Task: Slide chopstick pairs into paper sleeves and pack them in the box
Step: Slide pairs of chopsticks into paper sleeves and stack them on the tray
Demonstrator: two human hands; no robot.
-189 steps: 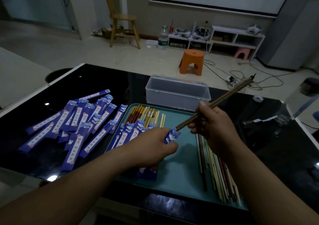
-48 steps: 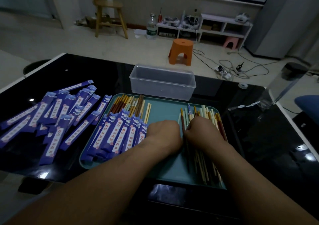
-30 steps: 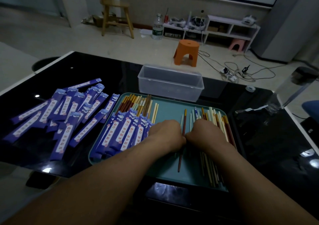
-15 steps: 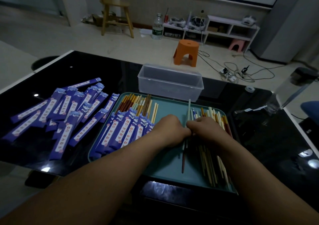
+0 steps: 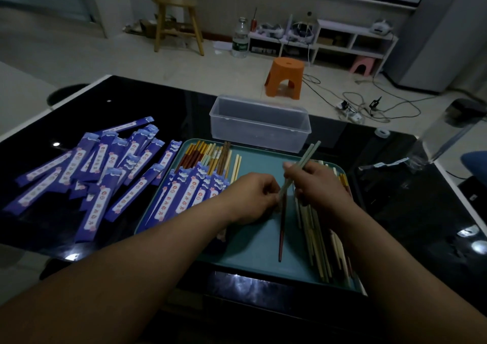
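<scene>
My right hand (image 5: 320,185) grips a pale green chopstick pair (image 5: 307,156) that points up and to the right over the teal tray (image 5: 253,248). My left hand (image 5: 253,198) pinches the lower end of that pair. A single dark red chopstick (image 5: 282,235) lies on the tray just below both hands. Loose chopsticks (image 5: 320,240) are piled on the tray's right side. Sleeved pairs (image 5: 192,193) lie on the tray's left half, with chopstick tips (image 5: 208,156) sticking out behind them. The clear plastic box (image 5: 259,123) stands behind the tray.
Several purple paper sleeves (image 5: 92,169) are scattered on the black glass table (image 5: 411,211) left of the tray. A tape roll (image 5: 382,132) and a clear bag (image 5: 453,138) lie at the far right. An orange stool (image 5: 286,78) stands on the floor beyond.
Both hands were pressed down in the loose pile; my right hand has now lifted a pale green pair off the tray, tilted up to the right. The dark red chopstick stays lying on the tray.
</scene>
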